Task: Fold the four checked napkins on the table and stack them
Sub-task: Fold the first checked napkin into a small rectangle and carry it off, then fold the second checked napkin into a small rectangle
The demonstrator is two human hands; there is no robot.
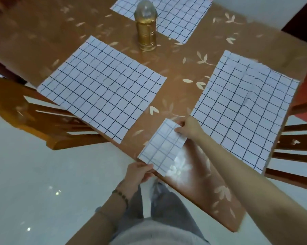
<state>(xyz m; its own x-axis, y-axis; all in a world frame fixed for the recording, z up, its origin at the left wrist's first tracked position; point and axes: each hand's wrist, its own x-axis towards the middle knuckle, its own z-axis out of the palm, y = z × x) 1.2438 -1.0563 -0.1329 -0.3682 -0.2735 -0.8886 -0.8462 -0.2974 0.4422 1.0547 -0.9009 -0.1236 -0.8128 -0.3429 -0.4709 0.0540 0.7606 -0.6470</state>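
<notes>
A beaded bracelet [121, 196] is worn on the left wrist, nearest the camera, above grey trousers [168, 207]. The left hand [140, 174] is closed on the near corner of the folded napkin [162, 147], which is pinched between thumb and fingers [145, 167]. The right hand [190, 129] is closed on the far end of the same napkin, with its fingers curled over the edge. The folded napkin is located at the near edge of the desk [211, 188], between the two hands. Whether it rests fully on the surface cannot be told.

Task progress is judged as early:

1. One napkin is folded into a narrow rectangle and is in hand.
2. Three napkins are left unfolded: the left napkin [103, 85], the right napkin [243, 110] and the far napkin [174, 16].
3. No stack is formed yet.

The right napkin is creased along one side; the left napkin lies flat. The far napkin is cut off by the top of the view.

Item count: four checked napkins, one gold lantern [146, 30] standing near the far napkin, and two wooden chairs, the left chair [43, 124] and the right chair [299, 149].
</notes>
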